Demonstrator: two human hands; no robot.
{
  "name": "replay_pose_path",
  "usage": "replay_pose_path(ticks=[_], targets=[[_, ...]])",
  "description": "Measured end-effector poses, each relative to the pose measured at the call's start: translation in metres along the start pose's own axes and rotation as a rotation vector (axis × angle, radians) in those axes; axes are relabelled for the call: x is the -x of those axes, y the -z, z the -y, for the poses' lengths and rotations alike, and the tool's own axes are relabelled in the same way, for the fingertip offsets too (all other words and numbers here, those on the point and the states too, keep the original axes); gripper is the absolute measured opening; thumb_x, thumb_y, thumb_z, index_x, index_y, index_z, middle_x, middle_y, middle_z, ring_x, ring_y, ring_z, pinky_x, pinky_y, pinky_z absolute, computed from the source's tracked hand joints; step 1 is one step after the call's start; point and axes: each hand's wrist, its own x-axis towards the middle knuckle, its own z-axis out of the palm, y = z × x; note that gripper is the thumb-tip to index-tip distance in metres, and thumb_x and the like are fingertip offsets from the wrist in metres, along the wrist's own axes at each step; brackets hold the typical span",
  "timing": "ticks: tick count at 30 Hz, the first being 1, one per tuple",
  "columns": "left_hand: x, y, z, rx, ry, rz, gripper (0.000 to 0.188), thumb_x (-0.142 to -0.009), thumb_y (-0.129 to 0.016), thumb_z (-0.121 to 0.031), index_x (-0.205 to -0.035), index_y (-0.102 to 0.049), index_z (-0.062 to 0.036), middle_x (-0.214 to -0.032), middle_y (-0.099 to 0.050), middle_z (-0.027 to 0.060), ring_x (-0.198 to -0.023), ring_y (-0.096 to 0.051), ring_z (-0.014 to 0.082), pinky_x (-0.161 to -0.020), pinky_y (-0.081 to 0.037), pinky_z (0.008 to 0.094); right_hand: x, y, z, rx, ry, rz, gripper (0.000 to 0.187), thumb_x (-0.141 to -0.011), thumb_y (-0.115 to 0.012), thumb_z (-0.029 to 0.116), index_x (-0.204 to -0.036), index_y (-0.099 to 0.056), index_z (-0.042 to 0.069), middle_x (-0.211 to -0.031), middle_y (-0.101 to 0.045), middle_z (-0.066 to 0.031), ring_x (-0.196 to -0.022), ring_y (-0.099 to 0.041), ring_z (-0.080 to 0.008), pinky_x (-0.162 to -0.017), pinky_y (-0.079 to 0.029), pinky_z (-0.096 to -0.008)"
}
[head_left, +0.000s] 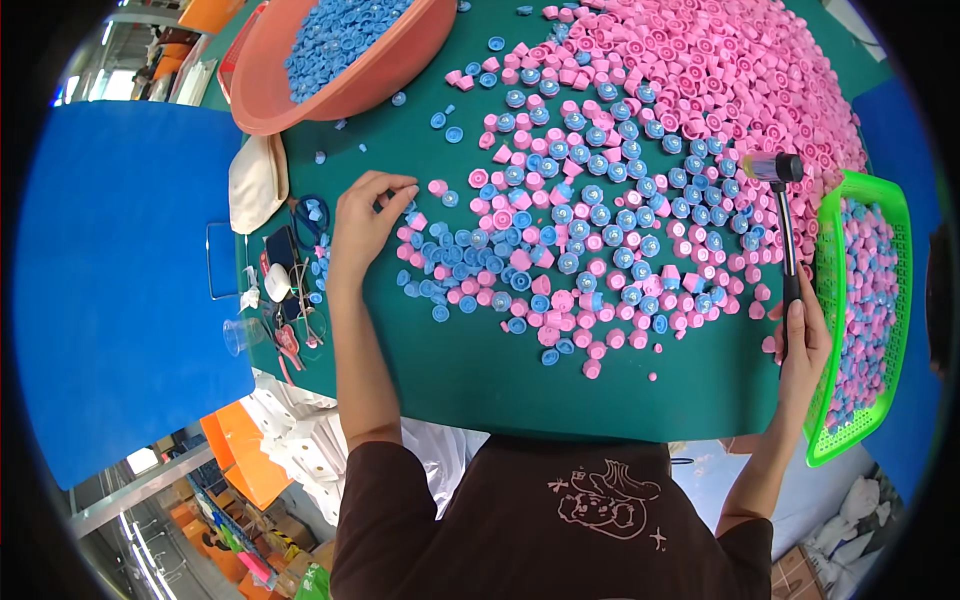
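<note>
Presumably for control, the right hand (806, 335) clamps the hammer handle (788, 245); whether the left hand (368, 218) pinches anything is unclear.

- Hammer (787, 225): black grip, silvery shaft, head black at one end and yellowish at the other; its grip is in the right hand (806, 330), head pointing away from the person.
- Blue caps (470, 256): small, round, loosely clustered near the left hand (368, 222) (a few hollow side up).
- Pink cups (720, 62): small, tapered, heaped at the far right and scattered nearer.
- Blue rosettes (597, 164): shiny-centred, spread mid-desk (480, 380) among pink cups.
</note>
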Motion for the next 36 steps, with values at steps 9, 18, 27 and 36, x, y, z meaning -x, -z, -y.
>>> replay_pose_path(ticks=[9, 18, 27, 36], targets=[[0.044, 0.050, 0.052, -0.232, 0.346, -0.319, 0.022, -0.084, -0.072, -0.020, -0.099, -0.072, -0.0027, -0.079, -0.069, 0.0037, -0.067, -0.060, 0.0088, -0.064, -0.047, 0.0234, 0.001, 0.007, -0.006, 0.023, -0.016, -0.057, 0.039, -0.100, -0.051, 0.023, -0.137, -0.053, 0.008, -0.078, -0.058, 0.0034, -0.052, -0.037, 0.0015, -0.044, -0.023, -0.0153], [0.083, 0.054, 0.068, -0.313, 0.601, -0.256, 0.026, -0.078, -0.074, -0.026, -0.095, -0.073, -0.0056, -0.084, -0.071, 0.0094, -0.077, -0.067, 0.0218, -0.072, -0.050, 0.0338, -0.004, 0.001, -0.011, 0.034, 0.049, -0.014, 0.040, -0.101, -0.051, 0.022, -0.139, -0.051, 0.010, -0.081, -0.059, 0.0038, -0.050, -0.036, 0.0016, -0.043, -0.025, -0.0145], [0.080, 0.055, 0.098, -0.287, 0.365, -0.279, 0.031, -0.082, -0.076, -0.029, -0.096, -0.071, -0.0016, -0.077, -0.068, 0.0033, -0.068, -0.060, 0.0114, -0.065, -0.048, 0.0245, 0.000, -0.001, 0.013, -0.031, -0.048, -0.053, 0.038, -0.096, -0.057, 0.016, -0.133, -0.057, 0.008, -0.080, -0.062, 0.0036, -0.062, -0.046, -0.0010, -0.053, -0.037, -0.0162], [-0.048, -0.115, -0.204, 0.187, -0.465, 0.123, 0.026, -0.076, -0.078, -0.014, -0.099, -0.070, -0.0052, -0.093, -0.069, 0.0084, -0.082, -0.061, 0.0210, -0.073, -0.048, 0.0314, 0.004, 0.019, -0.002, 0.057, -0.068, -0.170, 0.042, -0.097, -0.055, 0.016, -0.138, -0.052, 0.009, -0.080, -0.060, 0.0018, -0.057, -0.040, -0.0001, -0.049, -0.032, -0.0165]])
